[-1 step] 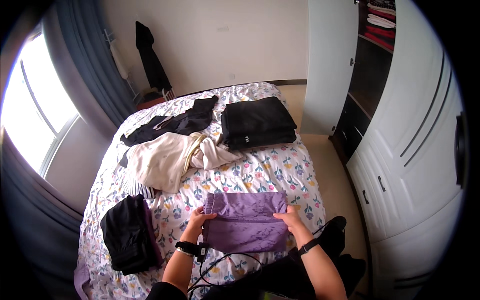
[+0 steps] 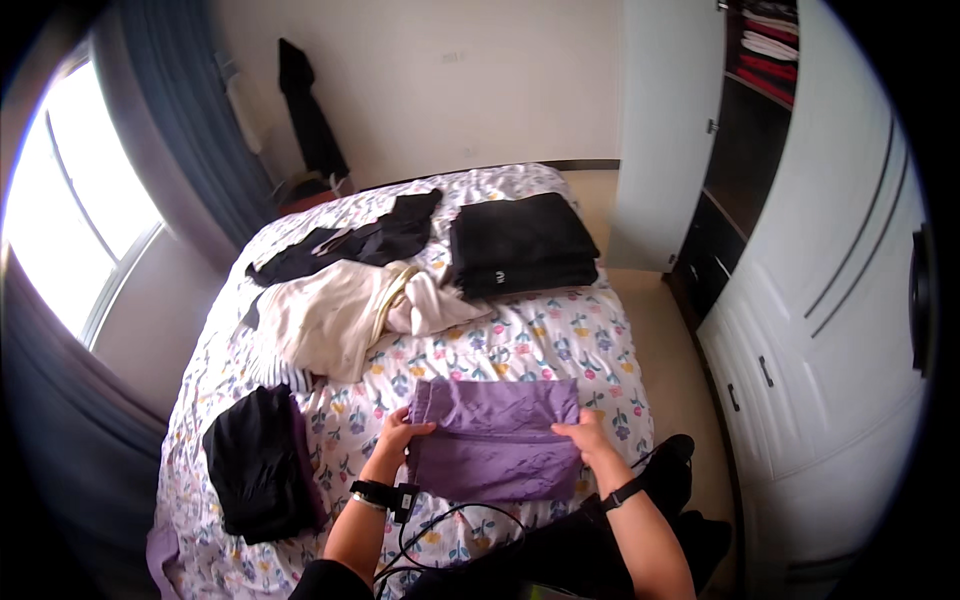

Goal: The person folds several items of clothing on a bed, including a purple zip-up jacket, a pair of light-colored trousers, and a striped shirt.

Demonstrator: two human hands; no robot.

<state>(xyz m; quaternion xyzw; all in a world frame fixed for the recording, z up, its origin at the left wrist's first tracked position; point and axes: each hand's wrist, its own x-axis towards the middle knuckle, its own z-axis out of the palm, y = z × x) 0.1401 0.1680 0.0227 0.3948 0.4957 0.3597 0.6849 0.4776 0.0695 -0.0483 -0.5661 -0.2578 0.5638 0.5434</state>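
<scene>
Purple folded cloth (image 2: 495, 468) — left hand (image 2: 400, 434) and right hand (image 2: 588, 436) pinching its side edges — shows no clear change, so stays held over the near bed (image 2: 575, 350).

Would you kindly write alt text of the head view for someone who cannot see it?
A person's left hand and right hand hold a folded purple garment by its sides over a flowered bedspread. Dark folded clothes lie to the left; a cream garment and a black pile lie beyond.

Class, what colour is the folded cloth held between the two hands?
The folded cloth is purple; it shows best in the head view.
</scene>
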